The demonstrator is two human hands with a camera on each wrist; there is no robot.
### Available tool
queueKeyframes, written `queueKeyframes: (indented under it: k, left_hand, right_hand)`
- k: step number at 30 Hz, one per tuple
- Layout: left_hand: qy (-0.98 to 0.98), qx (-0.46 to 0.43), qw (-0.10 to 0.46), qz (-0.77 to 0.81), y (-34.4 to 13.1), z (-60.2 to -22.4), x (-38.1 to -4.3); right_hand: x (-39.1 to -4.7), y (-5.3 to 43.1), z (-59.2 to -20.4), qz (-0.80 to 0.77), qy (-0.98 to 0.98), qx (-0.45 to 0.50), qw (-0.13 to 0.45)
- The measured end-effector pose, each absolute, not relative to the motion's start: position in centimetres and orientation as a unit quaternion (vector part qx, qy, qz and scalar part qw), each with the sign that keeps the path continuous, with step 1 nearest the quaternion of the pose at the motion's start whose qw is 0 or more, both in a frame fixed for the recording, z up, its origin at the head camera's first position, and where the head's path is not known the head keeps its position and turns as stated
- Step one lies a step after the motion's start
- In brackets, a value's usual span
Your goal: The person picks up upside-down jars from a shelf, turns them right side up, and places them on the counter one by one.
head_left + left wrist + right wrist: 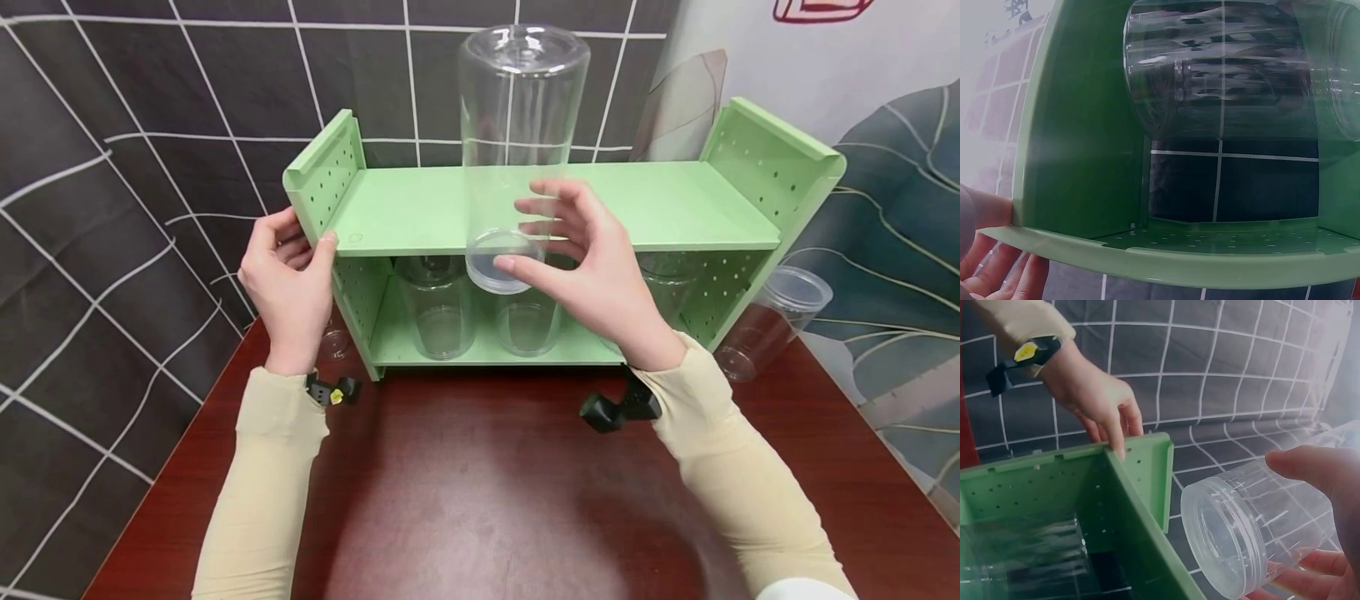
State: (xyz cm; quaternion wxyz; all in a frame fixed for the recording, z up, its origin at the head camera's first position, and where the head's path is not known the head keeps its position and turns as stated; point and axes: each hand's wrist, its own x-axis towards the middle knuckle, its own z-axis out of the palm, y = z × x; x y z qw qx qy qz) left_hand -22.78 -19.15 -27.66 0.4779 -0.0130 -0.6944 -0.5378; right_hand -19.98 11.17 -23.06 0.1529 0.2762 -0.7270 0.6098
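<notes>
My left hand (288,271) grips the front edge of the left side panel of a green two-tier shelf (405,208), thumb in front and fingers at the outer side. In the left wrist view, thumb and fingers (1004,269) straddle the panel's edge. My right hand (592,258) holds a tall clear plastic jar (491,142) with thumb and fingers curled around its lower part. The jar's translucent lid (1207,537) faces down, overlapping the upper board's front edge in the head view.
On the lower tier stand several clear jars (437,321). Another lidded jar (780,317) leans outside the right panel, and a clear container (335,342) sits outside the left one. The shelf stands on a dark red table (480,483), with grid-patterned cloth (225,67) behind and left.
</notes>
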Motion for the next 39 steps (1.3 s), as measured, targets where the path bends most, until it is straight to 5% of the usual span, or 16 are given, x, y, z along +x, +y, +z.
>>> queueKeyframes:
  k: [18, 39]
  left_hand:
    - [-0.698, -0.008, 0.48, -0.531, -18.3, -26.7, -21.6]
    - [-0.704, -0.008, 0.467, -0.535, -18.3, -26.8, -21.5]
  right_hand:
    - [-18.3, 15.5, -28.8, 0.566, -0.761, 0.273, 0.163]
    - [-17.7, 18.8, -38.4, 0.517, -0.817, 0.247, 0.057]
